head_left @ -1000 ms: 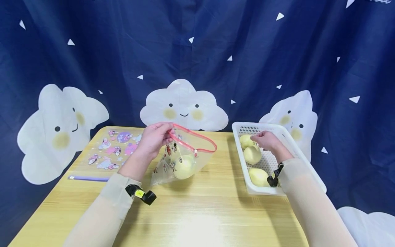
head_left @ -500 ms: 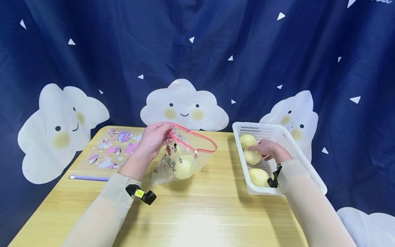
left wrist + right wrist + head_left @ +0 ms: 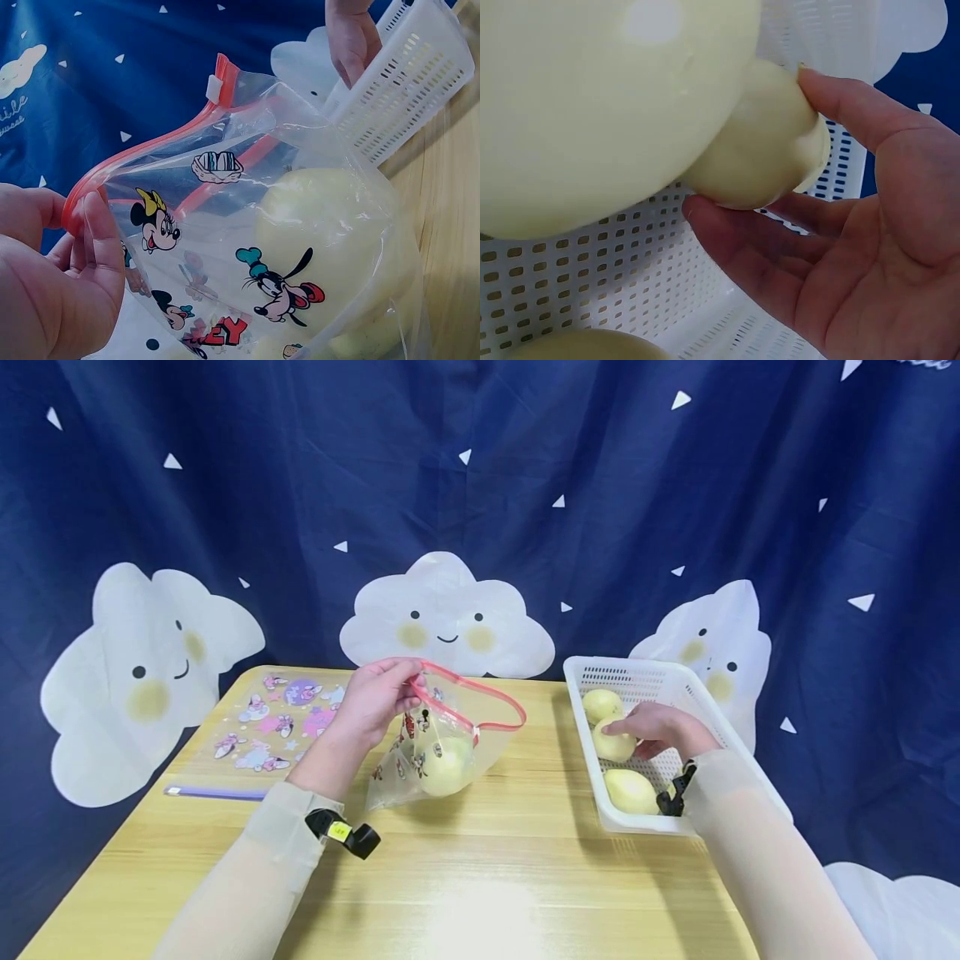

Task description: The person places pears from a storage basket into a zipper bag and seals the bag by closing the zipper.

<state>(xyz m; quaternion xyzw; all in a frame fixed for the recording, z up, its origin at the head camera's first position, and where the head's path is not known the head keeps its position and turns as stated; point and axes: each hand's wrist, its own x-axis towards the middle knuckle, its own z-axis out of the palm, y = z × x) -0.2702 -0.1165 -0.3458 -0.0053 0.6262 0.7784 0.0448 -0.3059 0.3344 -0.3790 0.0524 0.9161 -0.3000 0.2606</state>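
Observation:
My left hand (image 3: pixel 378 697) pinches the red rim of a clear zip bag (image 3: pixel 390 781) with cartoon prints, its mouth held apart. A pale yellow, melon-like fruit (image 3: pixel 447 768) sits inside, seen through the plastic; the left wrist view shows the white slider (image 3: pixel 214 88) near one end of the rim. Over the white basket (image 3: pixel 637 823), my right hand (image 3: pixel 663 727) grips a pale yellow fruit (image 3: pixel 754 142), thumb on top and fingers beneath. Another such fruit (image 3: pixel 602 702) lies behind it, and one more (image 3: pixel 632 791) lies toward the front of the basket.
A second zip bag (image 3: pixel 281 727), with pastel prints and a purple slider bar (image 3: pixel 217 792), lies flat on the wooden table (image 3: pixel 450 877) at the left. Behind the table hangs a dark blue curtain (image 3: pixel 465 510) with white clouds.
My right hand has moved from the rear fruit toward me to the middle fruit, and its thumb and fingers have closed round it. The left hand and its bag have stayed in place.

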